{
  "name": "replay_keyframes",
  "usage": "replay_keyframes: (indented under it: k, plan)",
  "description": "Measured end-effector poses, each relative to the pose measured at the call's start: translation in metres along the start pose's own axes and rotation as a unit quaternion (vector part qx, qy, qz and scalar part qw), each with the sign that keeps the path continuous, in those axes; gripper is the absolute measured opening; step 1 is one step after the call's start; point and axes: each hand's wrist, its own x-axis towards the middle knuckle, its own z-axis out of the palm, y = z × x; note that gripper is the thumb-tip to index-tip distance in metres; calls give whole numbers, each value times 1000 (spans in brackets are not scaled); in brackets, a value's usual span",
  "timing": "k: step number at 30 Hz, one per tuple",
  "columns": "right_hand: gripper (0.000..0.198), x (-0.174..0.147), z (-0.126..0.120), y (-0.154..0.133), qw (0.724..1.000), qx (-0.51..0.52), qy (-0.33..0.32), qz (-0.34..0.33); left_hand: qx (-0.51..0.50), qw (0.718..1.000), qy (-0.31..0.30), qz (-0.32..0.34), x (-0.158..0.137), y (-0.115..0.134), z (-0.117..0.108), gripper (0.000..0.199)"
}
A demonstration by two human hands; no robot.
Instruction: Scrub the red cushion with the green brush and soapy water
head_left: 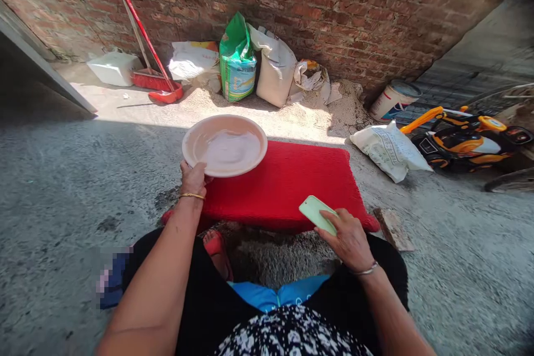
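The left hand [194, 179] grips the pale pink basin [200, 139] by its near left rim, thumb over the edge; the basin spreads ahead and to the right of that hand, above the far left part of the red-covered worktop [300, 178]. Whether it touches the cover is hard to tell. The right hand [346, 239] holds an oblong pale green plastic piece [314, 211], its holed end pointing forward and left from the fingers, over the worktop's near edge. Ahead and right of this hand lies a white printed sack [390, 150].
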Motion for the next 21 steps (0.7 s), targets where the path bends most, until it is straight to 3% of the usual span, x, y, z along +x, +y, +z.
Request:
replay_keyframes:
  k: [3,5,6,9,14,16,19,21]
  plan:
    - [50,28,18,-100,988,55,-27,-141,8,1000,-3,-1,1,0,-2,50]
    - [53,37,29,-131,978,70,-53,-190,14,1000,-3,1,2,0,-3,52]
    - [53,38,34,-132,976,69,-64,-197,17,1000,-4,1,2,0,-3,52]
    - [51,25,41,-85,984,57,-82,-149,22,1000,-9,-2,2,0,-3,53]
    - [45,-32,22,62,997,25,-68,28,0,1000,-2,-8,-2,1,0,54]
    - [45,-54,9,106,993,-20,-60,101,-8,1000,6,-8,-2,0,1,53]
    - [47,-65,-7,132,983,-68,-30,166,-15,1000,5,-4,-1,-2,1,55]
    - [48,-52,-13,117,990,-45,4,134,-13,1000,-2,-8,0,-3,0,56]
